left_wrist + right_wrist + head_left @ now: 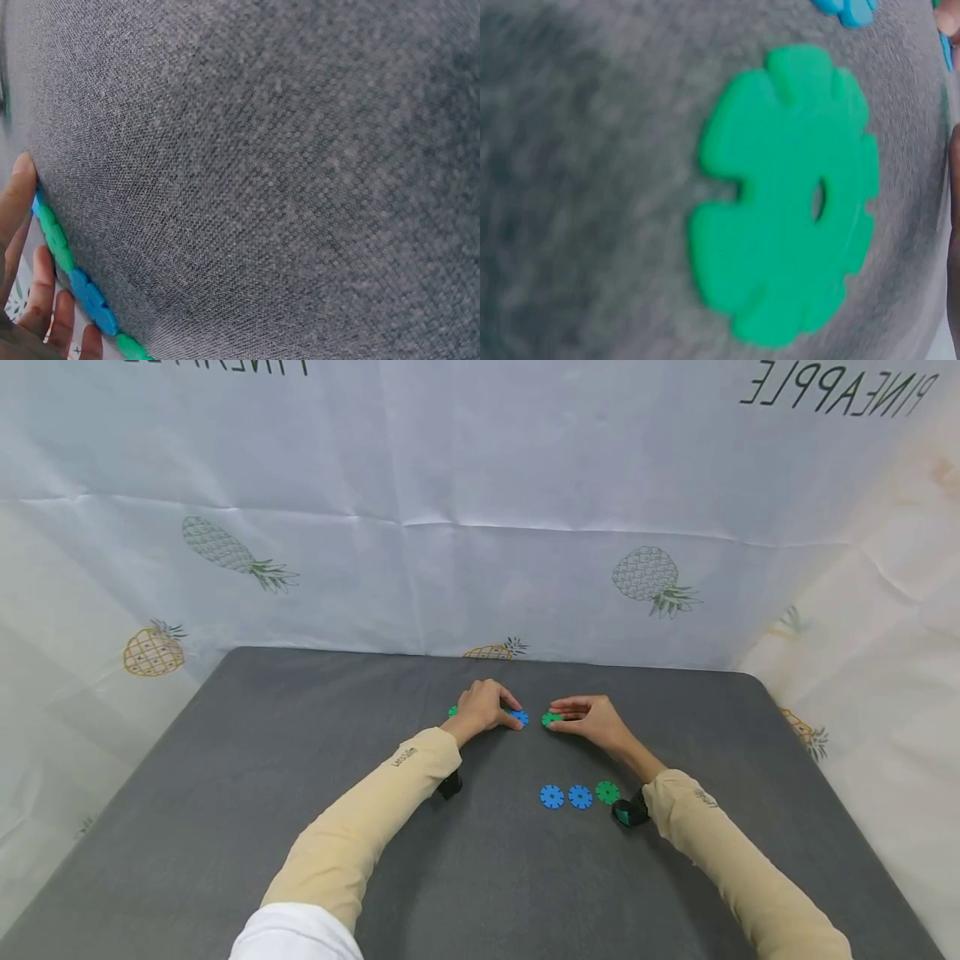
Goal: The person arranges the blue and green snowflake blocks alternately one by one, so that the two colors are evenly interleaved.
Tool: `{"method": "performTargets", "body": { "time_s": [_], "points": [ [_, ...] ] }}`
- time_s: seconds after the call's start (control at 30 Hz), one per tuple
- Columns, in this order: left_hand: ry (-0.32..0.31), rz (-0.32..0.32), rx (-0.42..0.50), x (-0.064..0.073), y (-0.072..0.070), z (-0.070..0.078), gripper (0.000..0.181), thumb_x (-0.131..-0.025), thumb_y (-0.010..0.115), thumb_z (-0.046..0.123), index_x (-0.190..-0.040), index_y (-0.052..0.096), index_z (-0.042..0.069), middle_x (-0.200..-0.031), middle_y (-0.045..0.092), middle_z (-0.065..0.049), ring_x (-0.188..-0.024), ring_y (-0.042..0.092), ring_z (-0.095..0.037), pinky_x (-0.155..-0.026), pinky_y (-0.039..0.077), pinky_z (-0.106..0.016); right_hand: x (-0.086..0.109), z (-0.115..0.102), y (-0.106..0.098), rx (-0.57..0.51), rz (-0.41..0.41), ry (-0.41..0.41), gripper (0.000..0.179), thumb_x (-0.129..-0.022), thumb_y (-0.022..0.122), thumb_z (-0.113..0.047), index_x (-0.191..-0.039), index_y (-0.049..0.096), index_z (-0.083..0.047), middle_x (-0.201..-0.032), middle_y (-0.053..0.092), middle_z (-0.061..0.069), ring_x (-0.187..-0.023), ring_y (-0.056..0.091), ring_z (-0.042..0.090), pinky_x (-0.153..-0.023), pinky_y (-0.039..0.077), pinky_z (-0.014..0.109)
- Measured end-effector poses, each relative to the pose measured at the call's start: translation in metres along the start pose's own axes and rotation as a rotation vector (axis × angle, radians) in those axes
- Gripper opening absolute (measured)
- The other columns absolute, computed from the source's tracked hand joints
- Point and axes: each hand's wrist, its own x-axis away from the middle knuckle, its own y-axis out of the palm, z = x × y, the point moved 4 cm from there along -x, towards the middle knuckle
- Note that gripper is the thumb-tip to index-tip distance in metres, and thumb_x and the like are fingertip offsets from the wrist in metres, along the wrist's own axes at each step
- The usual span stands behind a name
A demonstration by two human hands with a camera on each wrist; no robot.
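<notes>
Toward the far side of the table, my left hand (482, 705) pinches a blue notched interlocking disc (520, 718) between thumb and index finger. This disc ends a row of alternating blue and green discs, partly hidden by the hand; the left wrist view shows a green disc (56, 238) and another blue disc (93, 301) farther along. Just to the right, my right hand (594, 722) holds a green notched disc (551, 719) between thumb and fingertips. A small gap separates the two held discs.
Nearer me lie two blue discs (552, 797) (581, 797) and a green disc (607, 792), flat on the grey table (480, 877). The green one fills the right wrist view, close beside the right wrist camera (632, 811). A white pineapple-print cloth (450, 585) hangs behind the table.
</notes>
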Motion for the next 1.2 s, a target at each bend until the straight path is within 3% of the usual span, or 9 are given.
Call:
{"method": "performTargets", "body": {
  "time_s": [0.17,0.43,0.63,0.77,0.9,1.2],
  "points": [
    [0.012,0.005,0.009,-0.001,0.001,-0.001,0.022,-0.073,0.084,0.034,-0.094,0.079,0.026,-0.11,0.068,0.001,-0.083,0.061,-0.014,-0.063,0.049,-0.026,-0.005,-0.003,0.005,0.077,0.008,-0.035,0.043,-0.08,0.078,-0.007,-0.119,0.064,0.007,-0.111,0.067,0.021,-0.099,0.067,0.028,-0.081,0.054,0.029],
    [0.004,0.008,0.004,0.0,-0.001,-0.002,0.025,-0.074,0.083,0.033,-0.097,0.079,0.024,-0.109,0.069,0.001,-0.082,0.06,-0.015,-0.062,0.048,-0.025,-0.009,-0.012,0.015,0.321,0.065,-0.068,0.039,-0.079,0.08,-0.011,-0.115,0.069,0.002,-0.106,0.071,0.014,-0.095,0.068,0.027,-0.081,0.054,0.039],
    [0.007,0.01,-0.018,-0.001,0.001,-0.001,0.027,-0.074,0.083,0.035,-0.098,0.078,0.024,-0.107,0.069,0.002,-0.073,0.057,-0.013,-0.053,0.038,-0.023,-0.007,-0.015,0.012,0.287,0.047,-0.034,0.043,-0.079,0.079,-0.009,-0.119,0.067,0.001,-0.113,0.068,0.015,-0.103,0.065,0.029,-0.085,0.053,0.038],
    [0.009,0.008,-0.024,-0.002,0.001,0.0,0.029,-0.073,0.083,0.037,-0.099,0.078,0.025,-0.109,0.069,0.002,-0.075,0.057,-0.014,-0.054,0.039,-0.023,-0.005,-0.015,0.007,0.253,0.049,-0.033,0.041,-0.078,0.079,-0.006,-0.116,0.067,0.004,-0.11,0.069,0.017,-0.1,0.066,0.029,-0.082,0.054,0.033],
    [0.003,0.011,-0.028,-0.001,0.0,0.0,0.029,-0.073,0.083,0.037,-0.099,0.078,0.026,-0.112,0.068,0.002,-0.083,0.06,-0.016,-0.058,0.044,-0.025,-0.004,-0.015,0.005,0.282,0.058,-0.03,0.035,-0.079,0.079,-0.006,-0.111,0.07,0.004,-0.104,0.071,0.016,-0.094,0.068,0.028,-0.078,0.055,0.03],
    [0.004,0.004,-0.017,-0.003,0.001,-0.002,0.029,-0.073,0.083,0.036,-0.099,0.078,0.026,-0.111,0.068,0.002,-0.074,0.057,-0.014,-0.054,0.04,-0.024,-0.008,-0.016,0.008,0.363,0.079,-0.065,0.028,-0.078,0.08,-0.006,-0.103,0.073,0.002,-0.096,0.072,0.014,-0.085,0.069,0.025,-0.074,0.055,0.035]
  ]
}}
